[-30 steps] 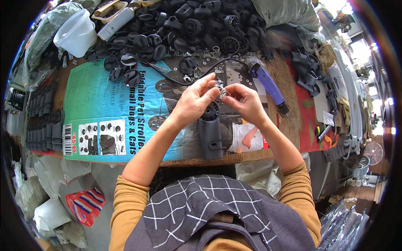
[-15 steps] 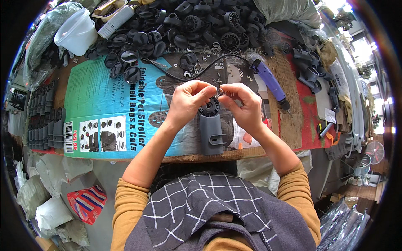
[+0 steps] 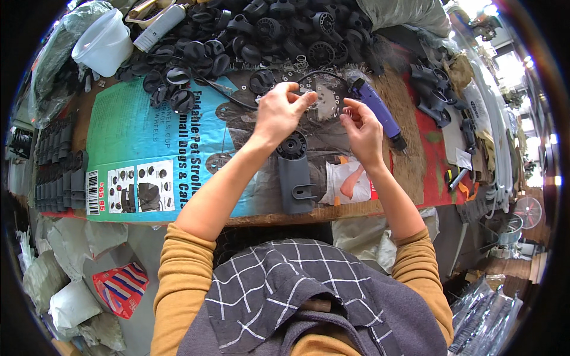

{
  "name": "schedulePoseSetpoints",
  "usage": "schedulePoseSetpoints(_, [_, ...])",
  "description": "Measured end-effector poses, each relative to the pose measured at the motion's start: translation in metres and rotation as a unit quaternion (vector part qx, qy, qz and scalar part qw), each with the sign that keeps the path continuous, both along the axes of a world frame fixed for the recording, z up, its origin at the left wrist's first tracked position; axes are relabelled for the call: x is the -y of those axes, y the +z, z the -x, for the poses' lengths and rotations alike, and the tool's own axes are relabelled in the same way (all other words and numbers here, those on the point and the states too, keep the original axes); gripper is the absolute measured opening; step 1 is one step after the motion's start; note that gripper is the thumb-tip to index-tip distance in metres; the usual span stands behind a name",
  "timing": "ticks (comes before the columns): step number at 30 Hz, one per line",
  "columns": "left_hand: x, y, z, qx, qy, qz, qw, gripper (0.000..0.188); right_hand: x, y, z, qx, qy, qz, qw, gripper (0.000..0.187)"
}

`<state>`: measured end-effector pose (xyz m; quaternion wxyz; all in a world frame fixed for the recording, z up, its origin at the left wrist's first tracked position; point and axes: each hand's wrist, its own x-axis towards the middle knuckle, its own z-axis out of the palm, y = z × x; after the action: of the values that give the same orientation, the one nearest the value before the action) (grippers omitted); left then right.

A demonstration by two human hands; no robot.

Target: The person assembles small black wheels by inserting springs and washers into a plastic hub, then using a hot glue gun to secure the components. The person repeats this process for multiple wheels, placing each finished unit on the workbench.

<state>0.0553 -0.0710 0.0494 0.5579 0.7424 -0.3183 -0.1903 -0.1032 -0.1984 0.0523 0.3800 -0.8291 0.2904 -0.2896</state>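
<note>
The top edge crops the black parts (image 3: 269,29); the metal bit (image 3: 348,111) in the right hand (image 3: 364,129) is too small to tell.

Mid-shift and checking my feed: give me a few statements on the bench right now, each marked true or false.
1. The grey part has its round end pointing away from the person. True.
2. The purple tool lies to the left of the grey part. False: it lies to the right.
3. The bucket stands to the left of the black parts. True.
4. The left hand and right hand are touching. False: there is a gap between them.
5. The striped bag is on the person's left. True.
</note>
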Motion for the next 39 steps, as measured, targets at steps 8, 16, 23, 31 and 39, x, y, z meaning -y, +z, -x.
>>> schedulePoseSetpoints(8, [-0.081,-0.021,0.033,0.205,-0.071,-0.178,0.96,0.091,-0.029,-0.005,0.012,-0.099,0.142,0.13,0.976,0.02])
schedulePoseSetpoints(16, [-0.081,-0.034,0.033,0.187,-0.063,-0.128,0.972,0.083,-0.057,0.001,-0.027,-0.074,0.261,0.152,0.951,0.019])
schedulePoseSetpoints(23, [-0.08,-0.035,0.031,0.18,-0.072,-0.101,0.976,0.081,-0.054,0.011,-0.028,-0.103,0.299,0.191,0.929,0.033])
schedulePoseSetpoints(31, [-0.085,-0.021,0.032,0.151,-0.11,-0.138,0.973,0.082,0.063,0.028,-0.103,-0.108,0.048,0.337,0.934,0.037])
schedulePoseSetpoints(39, [-0.085,-0.012,0.024,0.112,-0.082,-0.098,0.985,0.076,0.094,0.017,-0.124,-0.074,0.059,0.334,0.938,0.026])
